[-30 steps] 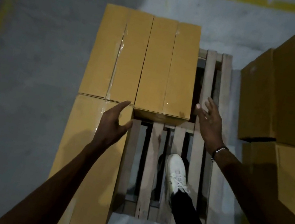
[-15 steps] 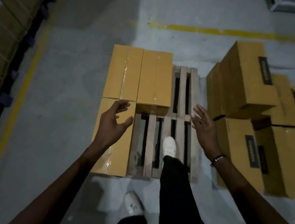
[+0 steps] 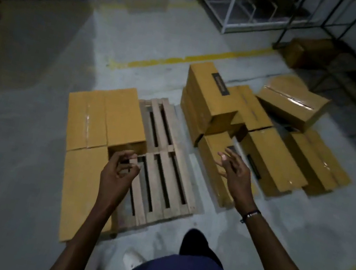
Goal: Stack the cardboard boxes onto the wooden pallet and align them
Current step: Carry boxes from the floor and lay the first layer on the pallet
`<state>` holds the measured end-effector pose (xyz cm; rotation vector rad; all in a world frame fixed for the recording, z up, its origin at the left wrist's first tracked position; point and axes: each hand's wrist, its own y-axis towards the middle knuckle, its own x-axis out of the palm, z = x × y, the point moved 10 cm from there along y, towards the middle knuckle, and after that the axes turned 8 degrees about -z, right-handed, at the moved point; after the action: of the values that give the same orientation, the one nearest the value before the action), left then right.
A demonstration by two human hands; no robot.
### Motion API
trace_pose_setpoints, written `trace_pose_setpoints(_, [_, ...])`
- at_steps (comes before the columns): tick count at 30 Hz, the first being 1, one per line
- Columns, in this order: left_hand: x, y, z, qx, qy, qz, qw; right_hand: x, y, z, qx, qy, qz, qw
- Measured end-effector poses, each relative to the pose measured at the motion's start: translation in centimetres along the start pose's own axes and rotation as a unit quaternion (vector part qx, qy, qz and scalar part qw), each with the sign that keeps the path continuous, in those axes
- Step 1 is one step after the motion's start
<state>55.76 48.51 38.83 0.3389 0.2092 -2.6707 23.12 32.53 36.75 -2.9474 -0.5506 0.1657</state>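
While three boxes (image 3: 104, 117) sit on the wooden pallet (image 3: 164, 168), left hand (image 3: 118, 172) hangs loosely curled, gripping nothing; right hand (image 3: 234, 175) spread, empty, above loose floor boxes (image 3: 270, 160).

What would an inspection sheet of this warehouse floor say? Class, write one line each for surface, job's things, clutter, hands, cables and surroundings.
Surface: grey concrete floor with yellow lines.
Job's things: wooden pallet, three boxes covering its left part; right slats bare.
Clutter: loose boxes heaped right of the pallet, one tilted.
Hands: left hand loosely curled, empty; right hand open, empty.
Cables: nothing seen.
Surroundings: metal racks behind.
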Motion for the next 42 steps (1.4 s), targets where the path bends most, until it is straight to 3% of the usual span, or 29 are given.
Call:
trace_pose_setpoints(9, [20.1, 0.8, 5.3, 0.006, -0.017, -0.065, 0.998, -21.5, -5.4, 3.4, 0.010, 0.061, 0.138, 0.989])
trace_pose_setpoints(19, [44.6, 1.1, 11.6, -0.001, -0.068, -0.127, 0.990, -44.5, -9.4, 6.6, 0.037, 0.063, 0.222, 0.972])
trace_pose_setpoints(30, [57.7, 6.3, 13.1, -0.045, -0.072, -0.159, 0.984, -56.9, -5.6, 8.3, 0.049, 0.064, 0.250, 0.965])
trace_pose_setpoints(42, [71.6, 19.8, 14.0, -0.068, -0.119, -0.115, 0.984, -69.0, 11.4, 6.0, 0.068, 0.034, 0.207, 0.975])
